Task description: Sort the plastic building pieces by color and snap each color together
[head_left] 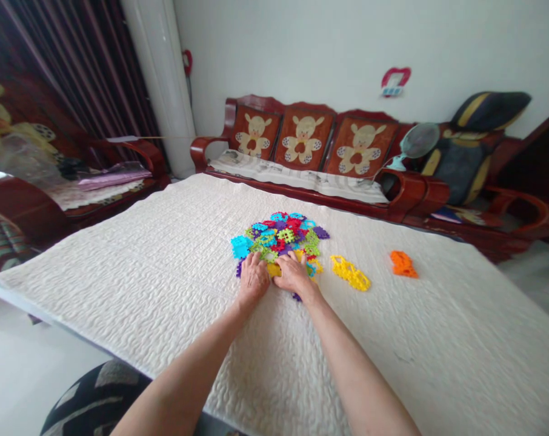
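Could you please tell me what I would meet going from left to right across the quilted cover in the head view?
Left hand → right hand → lone cluster of yellow pieces → orange pieces.

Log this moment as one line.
left hand: on yellow piece | right hand: same piece, pile's near edge | right of pile: yellow group, orange group
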Demonstrator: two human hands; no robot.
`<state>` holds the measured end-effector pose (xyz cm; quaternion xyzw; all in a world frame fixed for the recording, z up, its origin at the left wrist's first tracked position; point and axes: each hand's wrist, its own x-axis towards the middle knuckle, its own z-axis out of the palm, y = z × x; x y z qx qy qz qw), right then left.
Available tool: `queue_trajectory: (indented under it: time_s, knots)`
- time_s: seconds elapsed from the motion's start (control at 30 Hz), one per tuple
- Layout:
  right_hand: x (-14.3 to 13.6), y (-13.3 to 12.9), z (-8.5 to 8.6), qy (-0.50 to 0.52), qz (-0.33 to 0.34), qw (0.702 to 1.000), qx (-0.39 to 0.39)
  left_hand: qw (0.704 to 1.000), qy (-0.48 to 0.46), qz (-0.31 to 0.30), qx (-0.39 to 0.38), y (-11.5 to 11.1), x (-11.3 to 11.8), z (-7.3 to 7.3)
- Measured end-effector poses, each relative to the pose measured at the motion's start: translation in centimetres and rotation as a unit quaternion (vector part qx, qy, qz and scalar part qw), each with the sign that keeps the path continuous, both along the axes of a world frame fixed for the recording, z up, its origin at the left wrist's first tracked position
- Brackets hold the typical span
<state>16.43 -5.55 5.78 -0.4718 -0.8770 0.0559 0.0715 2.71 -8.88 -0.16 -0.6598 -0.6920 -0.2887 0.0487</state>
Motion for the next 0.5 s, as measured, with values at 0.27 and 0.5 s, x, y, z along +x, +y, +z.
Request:
queue_trajectory:
  time_s: [0.27,0.5]
  knots:
    - [0.3,0.4,1.0,-0.001,0.027,0.999,-0.022,0.996,-0.05,-0.016,0.069,0.7,-0.8,-1.7]
    - [0.8,-0.2,0.4,0.061,0.065,0.995,0.05,0.986,-0.085,-0.036,0.136,1.6,-1.9,-2.8]
